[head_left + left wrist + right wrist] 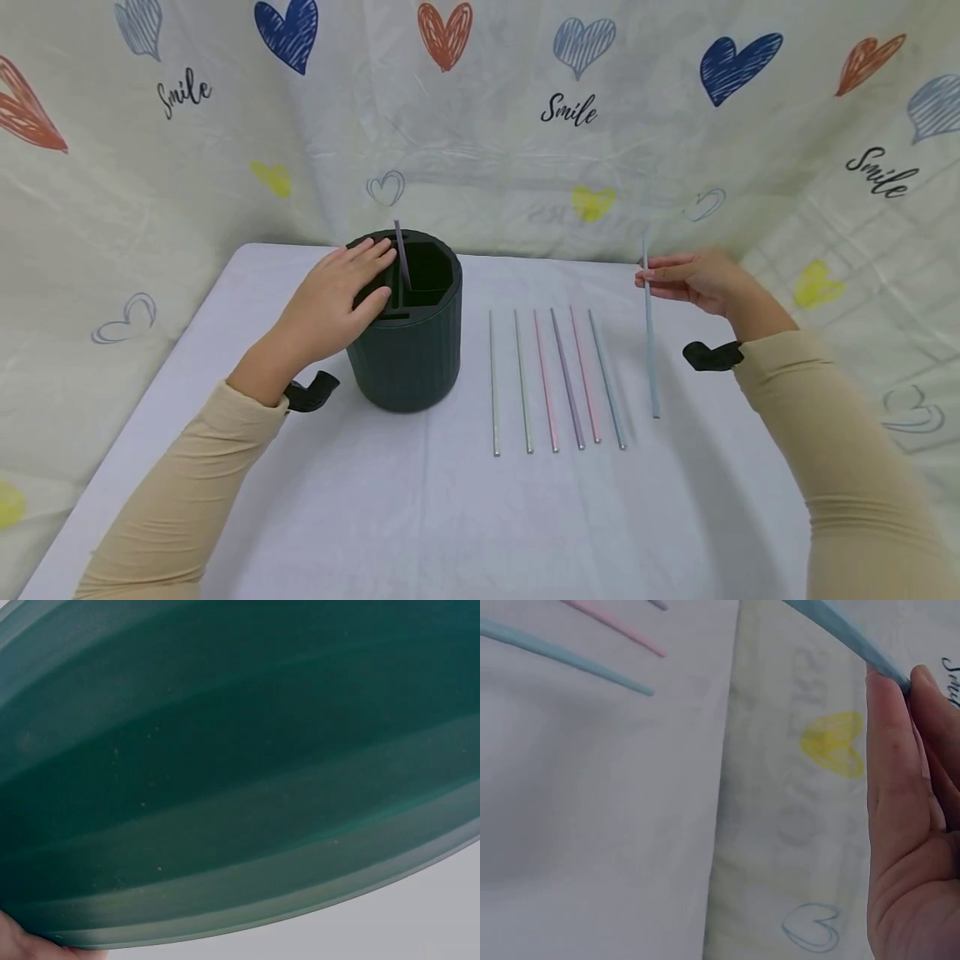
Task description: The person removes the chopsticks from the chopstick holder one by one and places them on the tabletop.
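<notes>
A dark green ribbed round holder [405, 358] with divided compartments stands upright on the table, and a thin purple stick [402, 254] leans inside it. My left hand [337, 296] rests across the holder's top left side, its fingers extended over the rim and dividers. In the left wrist view the ribbed wall [240, 780] fills most of the picture. At the right, my right hand [693, 282] pinches a thin light blue stick [651, 358] near its upper end between thumb and fingers. The stick hangs nearly upright; the right wrist view shows the pinching fingertips [889, 690].
Between the holder and my right hand, several thin sticks lie in a row on the white table [450, 517]: green, pink, purple and a blue one [607, 379]. Behind the table hangs a pale curtain [480, 125] printed with hearts.
</notes>
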`<state>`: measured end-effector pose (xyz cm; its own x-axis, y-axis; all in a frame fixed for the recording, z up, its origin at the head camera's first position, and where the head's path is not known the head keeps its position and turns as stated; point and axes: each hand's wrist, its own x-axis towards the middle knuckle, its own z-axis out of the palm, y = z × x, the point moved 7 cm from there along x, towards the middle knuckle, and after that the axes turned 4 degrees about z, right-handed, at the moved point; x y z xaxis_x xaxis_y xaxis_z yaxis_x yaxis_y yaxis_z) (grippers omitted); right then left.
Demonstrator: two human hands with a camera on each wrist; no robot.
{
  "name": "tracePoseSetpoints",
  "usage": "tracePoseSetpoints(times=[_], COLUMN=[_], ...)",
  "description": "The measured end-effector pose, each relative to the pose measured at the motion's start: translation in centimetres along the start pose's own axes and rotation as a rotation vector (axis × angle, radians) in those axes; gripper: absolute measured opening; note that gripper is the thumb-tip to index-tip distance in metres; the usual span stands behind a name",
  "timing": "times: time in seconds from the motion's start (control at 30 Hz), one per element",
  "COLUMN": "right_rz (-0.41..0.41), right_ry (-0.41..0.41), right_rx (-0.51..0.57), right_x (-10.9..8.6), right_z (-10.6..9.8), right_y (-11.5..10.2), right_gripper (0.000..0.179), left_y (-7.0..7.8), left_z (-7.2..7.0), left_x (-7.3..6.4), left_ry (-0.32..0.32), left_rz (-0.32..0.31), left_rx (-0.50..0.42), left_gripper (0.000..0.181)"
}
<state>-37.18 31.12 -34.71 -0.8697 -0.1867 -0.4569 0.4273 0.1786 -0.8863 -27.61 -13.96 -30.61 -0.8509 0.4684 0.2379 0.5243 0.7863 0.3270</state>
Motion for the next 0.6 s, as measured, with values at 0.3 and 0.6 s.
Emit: tracePoseSetpoints(times=[0.3, 0.6], right_rz=[0.099, 0.139], right_ry=[0.008, 0.015], right_rx=[-0.037, -0.113], right_x=[2.1, 4.0], right_z=[-0.9, -0.3], right_y=[3.5, 5.9], right_gripper=[0.021, 0.017], left_y=[0.0, 0.1], left_z=[0.1, 0.0], left_x=[0.1, -0.1], left_ry=[0.01, -0.013], left_rz=[0.002, -0.001], left_rx=[-0.001, 0.001], left_gripper=[0.055, 0.054])
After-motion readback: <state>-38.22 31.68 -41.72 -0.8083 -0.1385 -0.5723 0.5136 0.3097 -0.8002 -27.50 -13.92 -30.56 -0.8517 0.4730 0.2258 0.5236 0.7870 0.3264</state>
